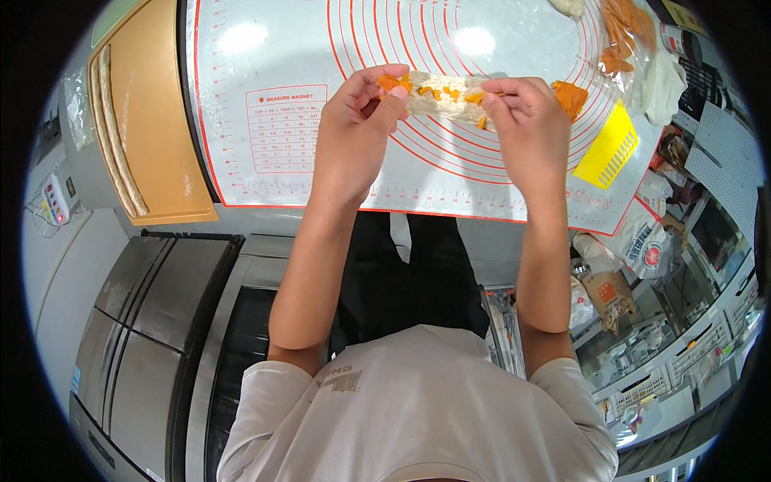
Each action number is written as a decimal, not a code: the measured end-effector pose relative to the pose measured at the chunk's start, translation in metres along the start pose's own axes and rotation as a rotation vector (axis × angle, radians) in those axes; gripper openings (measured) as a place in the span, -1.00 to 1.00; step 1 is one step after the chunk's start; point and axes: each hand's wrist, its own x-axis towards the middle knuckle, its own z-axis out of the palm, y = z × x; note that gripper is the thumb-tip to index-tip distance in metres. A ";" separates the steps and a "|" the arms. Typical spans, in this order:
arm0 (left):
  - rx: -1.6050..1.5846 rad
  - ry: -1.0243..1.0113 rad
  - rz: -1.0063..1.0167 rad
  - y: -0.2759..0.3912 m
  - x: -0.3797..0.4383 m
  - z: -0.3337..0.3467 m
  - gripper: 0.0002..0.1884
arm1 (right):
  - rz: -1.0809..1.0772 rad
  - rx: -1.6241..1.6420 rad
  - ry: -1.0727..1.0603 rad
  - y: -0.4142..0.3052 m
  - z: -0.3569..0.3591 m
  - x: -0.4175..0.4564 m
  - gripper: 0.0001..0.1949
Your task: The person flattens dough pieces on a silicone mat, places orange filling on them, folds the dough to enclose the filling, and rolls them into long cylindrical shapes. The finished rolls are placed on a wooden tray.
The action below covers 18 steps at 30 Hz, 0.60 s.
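A flattened strip of pale, speckled dough lies crosswise on a white silicone pastry mat with red rings and rulers. Small bits of orange filling run along the dough's middle. My left hand holds a lump of orange filling between thumb and fingers over the dough's left end. At the right end, my right hand pinches a small piece of the filling. Just beyond that hand, a larger orange piece rests on the mat.
A yellow slotted dough scraper lies right of my right hand. Behind it are a clear bag of orange filling and a white cloth-like item. Two long dough ropes lie on a tan board at left. Some dough shows at the top.
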 end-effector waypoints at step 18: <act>0.095 -0.077 -0.038 -0.006 -0.007 0.011 -0.82 | -0.210 -0.201 0.160 0.016 0.006 -0.048 -0.84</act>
